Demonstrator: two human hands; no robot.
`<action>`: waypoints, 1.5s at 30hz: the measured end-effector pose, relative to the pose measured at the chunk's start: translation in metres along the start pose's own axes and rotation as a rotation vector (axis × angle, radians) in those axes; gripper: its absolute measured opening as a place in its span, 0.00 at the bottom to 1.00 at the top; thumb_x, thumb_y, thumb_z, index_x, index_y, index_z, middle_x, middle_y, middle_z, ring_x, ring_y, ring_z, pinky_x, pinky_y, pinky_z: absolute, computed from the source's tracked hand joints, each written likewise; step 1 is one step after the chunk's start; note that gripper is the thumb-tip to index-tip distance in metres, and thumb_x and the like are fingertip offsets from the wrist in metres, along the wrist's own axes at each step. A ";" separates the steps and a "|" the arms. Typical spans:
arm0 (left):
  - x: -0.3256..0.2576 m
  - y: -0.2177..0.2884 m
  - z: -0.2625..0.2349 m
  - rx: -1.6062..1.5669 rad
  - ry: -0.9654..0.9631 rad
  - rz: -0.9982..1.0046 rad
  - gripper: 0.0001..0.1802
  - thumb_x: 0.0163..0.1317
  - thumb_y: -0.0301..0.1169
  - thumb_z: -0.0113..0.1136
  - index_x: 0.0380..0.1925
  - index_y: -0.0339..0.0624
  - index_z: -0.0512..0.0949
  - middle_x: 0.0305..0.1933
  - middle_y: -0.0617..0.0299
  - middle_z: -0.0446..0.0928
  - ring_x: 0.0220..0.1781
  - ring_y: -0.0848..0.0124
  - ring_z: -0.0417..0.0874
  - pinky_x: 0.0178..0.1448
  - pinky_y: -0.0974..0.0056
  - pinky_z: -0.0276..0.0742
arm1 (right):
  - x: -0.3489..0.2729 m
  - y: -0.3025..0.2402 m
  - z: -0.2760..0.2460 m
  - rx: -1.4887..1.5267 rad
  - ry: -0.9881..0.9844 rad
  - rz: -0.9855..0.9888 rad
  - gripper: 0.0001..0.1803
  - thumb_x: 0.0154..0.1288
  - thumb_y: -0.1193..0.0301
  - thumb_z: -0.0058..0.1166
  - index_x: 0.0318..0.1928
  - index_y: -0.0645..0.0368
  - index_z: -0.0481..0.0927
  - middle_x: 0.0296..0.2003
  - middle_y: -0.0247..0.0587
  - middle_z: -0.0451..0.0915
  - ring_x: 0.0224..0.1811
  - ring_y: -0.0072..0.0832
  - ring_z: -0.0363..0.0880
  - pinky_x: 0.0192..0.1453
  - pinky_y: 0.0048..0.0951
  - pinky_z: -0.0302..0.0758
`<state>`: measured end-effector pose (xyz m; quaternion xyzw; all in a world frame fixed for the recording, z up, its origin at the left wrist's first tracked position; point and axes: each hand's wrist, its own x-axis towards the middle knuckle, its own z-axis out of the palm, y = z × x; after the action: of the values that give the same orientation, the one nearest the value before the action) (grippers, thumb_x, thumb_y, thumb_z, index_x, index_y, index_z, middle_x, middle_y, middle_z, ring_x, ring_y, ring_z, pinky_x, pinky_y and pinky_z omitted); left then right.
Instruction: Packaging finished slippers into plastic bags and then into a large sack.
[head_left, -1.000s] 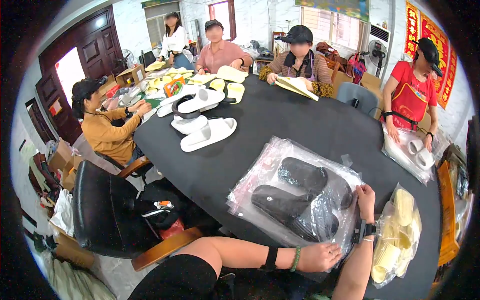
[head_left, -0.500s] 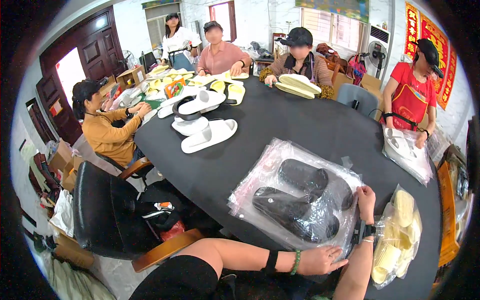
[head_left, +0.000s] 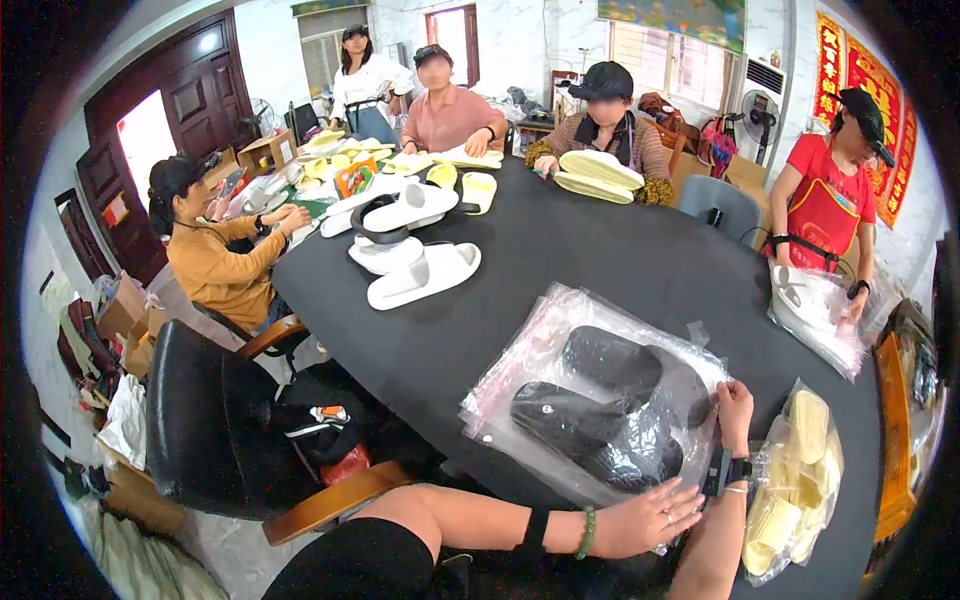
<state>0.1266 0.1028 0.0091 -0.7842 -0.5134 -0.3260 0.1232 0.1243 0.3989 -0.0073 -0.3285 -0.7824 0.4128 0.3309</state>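
A clear plastic bag [head_left: 520, 400] lies in front of me on the black table, with a pair of black slide sandals [head_left: 590, 410] inside. My left hand [head_left: 645, 518], with a green bracelet above it, rests flat with fingers stretched out at the bag's near edge. At the right edge of the bag, my right hand [head_left: 735, 408] has its fingers curled around the plastic, thumb on top. A bag of pale yellow slippers [head_left: 800, 490] lies just right of my right wrist.
White slide sandals [head_left: 425, 275] are piled farther left on the black table [head_left: 640, 260]. Several co-workers sit or stand around it, one holding yellow slippers [head_left: 598, 175] and one at the right with bagged white sandals [head_left: 815, 300]. A black chair [head_left: 215, 420] stands at my left.
My left hand has opened from bent fingers at the bag's near edge to stretched-out, spread fingers, shifting slightly. My right hand stays at the bag's right edge. The whole view has shifted a little.
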 end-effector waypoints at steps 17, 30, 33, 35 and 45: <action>-0.020 -0.009 0.016 -0.140 -0.188 -0.138 0.30 0.65 0.39 0.51 0.59 0.23 0.70 0.69 0.38 0.66 0.76 0.50 0.59 0.82 0.48 0.43 | -0.082 -0.097 -0.004 0.250 -0.032 -0.191 0.29 0.77 0.67 0.45 0.73 0.63 0.57 0.73 0.50 0.58 0.76 0.39 0.54 0.77 0.36 0.52; -0.019 -0.009 -0.053 -0.130 0.032 0.006 0.24 0.56 0.39 0.65 0.48 0.31 0.79 0.57 0.42 0.77 0.64 0.49 0.75 0.73 0.43 0.63 | -0.145 -0.052 0.009 0.018 -0.167 -0.033 0.33 0.81 0.58 0.30 0.75 0.65 0.46 0.76 0.51 0.48 0.79 0.38 0.43 0.80 0.36 0.41; -0.021 -0.034 -0.138 -0.017 0.204 -0.104 0.17 0.57 0.33 0.65 0.44 0.35 0.80 0.47 0.50 0.81 0.50 0.54 0.82 0.56 0.49 0.75 | -0.147 -0.055 0.012 0.034 -0.125 0.030 0.32 0.81 0.58 0.30 0.75 0.65 0.47 0.76 0.51 0.49 0.79 0.38 0.44 0.80 0.36 0.42; -0.026 -0.059 -0.175 0.101 0.276 -0.304 0.14 0.56 0.25 0.63 0.43 0.38 0.80 0.43 0.50 0.80 0.46 0.51 0.81 0.54 0.51 0.75 | -0.142 -0.059 0.013 0.049 -0.098 0.059 0.32 0.81 0.58 0.30 0.75 0.65 0.48 0.75 0.51 0.50 0.79 0.38 0.44 0.80 0.35 0.42; -0.099 -0.162 -0.191 -0.185 0.059 -1.180 0.19 0.68 0.42 0.61 0.43 0.35 0.78 0.32 0.55 0.81 0.32 0.68 0.81 0.40 0.64 0.77 | -0.146 -0.067 0.017 0.155 -0.080 0.015 0.30 0.81 0.59 0.31 0.74 0.66 0.52 0.74 0.50 0.53 0.78 0.37 0.47 0.79 0.35 0.44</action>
<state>-0.1157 0.0019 0.0673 -0.3646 -0.8282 -0.4043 -0.1334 0.1774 0.2474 0.0067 -0.2911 -0.7582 0.4874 0.3207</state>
